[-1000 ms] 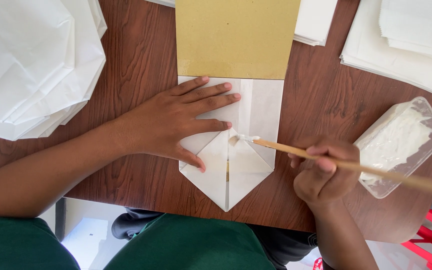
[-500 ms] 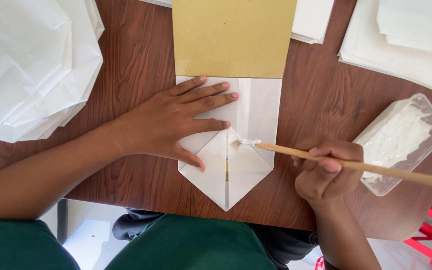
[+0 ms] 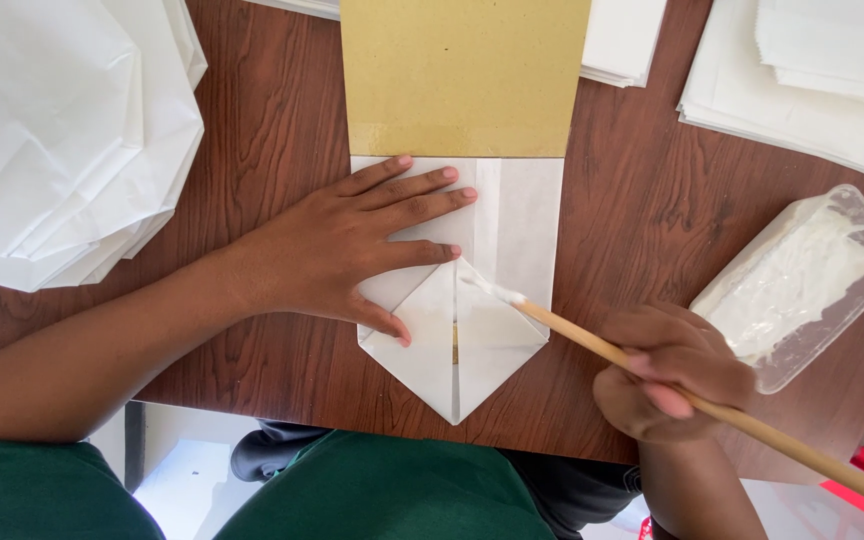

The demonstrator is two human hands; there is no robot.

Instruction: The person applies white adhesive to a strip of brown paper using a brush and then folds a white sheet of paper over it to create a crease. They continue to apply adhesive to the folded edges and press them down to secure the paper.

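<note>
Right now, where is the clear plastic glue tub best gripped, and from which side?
Grip the clear plastic tub across its two long walls, coming from above. It lies open-topped on the table, smeared inside with white paste, so its outer walls are the clean surfaces.

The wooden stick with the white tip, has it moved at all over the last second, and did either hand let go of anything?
Barely. The right hand holds the wooden stick as before; its white tip has slid only slightly along the folded flap of the white paper bag. The left hand still presses flat on the bag. Nothing was let go. The brown card, the plastic tub of white paste and the paper stacks stayed put.
</note>
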